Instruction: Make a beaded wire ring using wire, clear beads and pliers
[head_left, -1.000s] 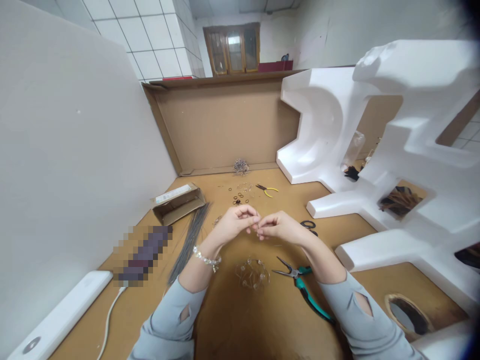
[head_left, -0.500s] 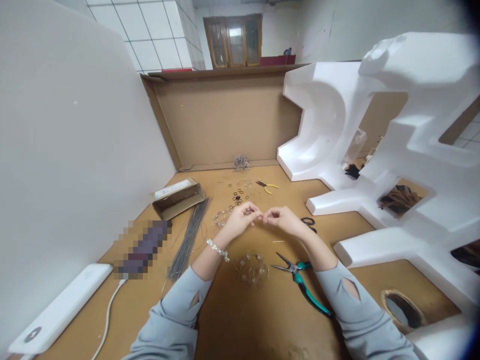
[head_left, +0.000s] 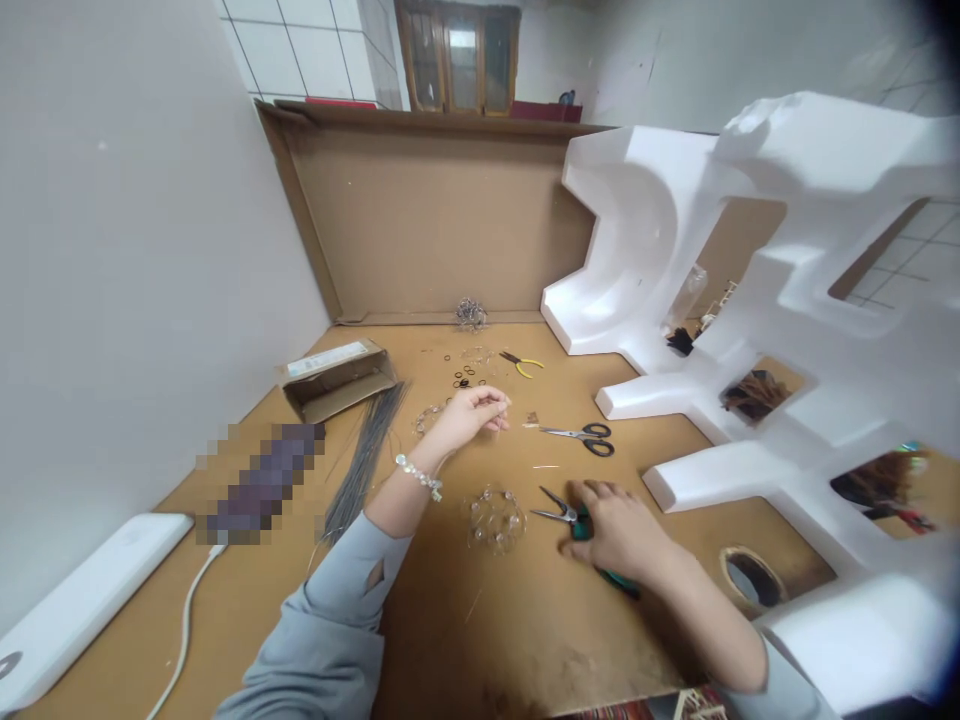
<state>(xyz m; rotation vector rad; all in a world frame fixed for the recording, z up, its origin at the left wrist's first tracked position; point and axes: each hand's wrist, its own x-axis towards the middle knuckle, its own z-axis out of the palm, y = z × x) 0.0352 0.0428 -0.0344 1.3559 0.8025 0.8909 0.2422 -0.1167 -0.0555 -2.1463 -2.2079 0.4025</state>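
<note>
My left hand [head_left: 478, 412] is closed in a pinch above the middle of the table. What it holds is too small to make out; a beaded bracelet circles its wrist. With fingers apart, my right hand [head_left: 621, 528] is over the green-handled long-nose pliers [head_left: 571, 516], covering much of the handles. The pliers lie on the table with jaws parted, pointing left. Left of them is a loose wire piece with clear beads [head_left: 495, 520]. A short wire [head_left: 546, 466] lies above the pliers. Black-handled scissors [head_left: 581, 435] rest beyond my right hand.
Small yellow-handled pliers [head_left: 521, 364], black rings [head_left: 465, 378] and a silvery wire cluster [head_left: 470, 314] lie farther back. Grey wires [head_left: 367, 455] and an open small box [head_left: 337, 382] are on the left. White foam [head_left: 630, 230] borders the right; a tape roll [head_left: 752, 578] sits there.
My right hand has left my left hand and moved right and toward me, onto the pliers. My left hand keeps its pinch. The scissors are now uncovered; the view has shifted slightly.
</note>
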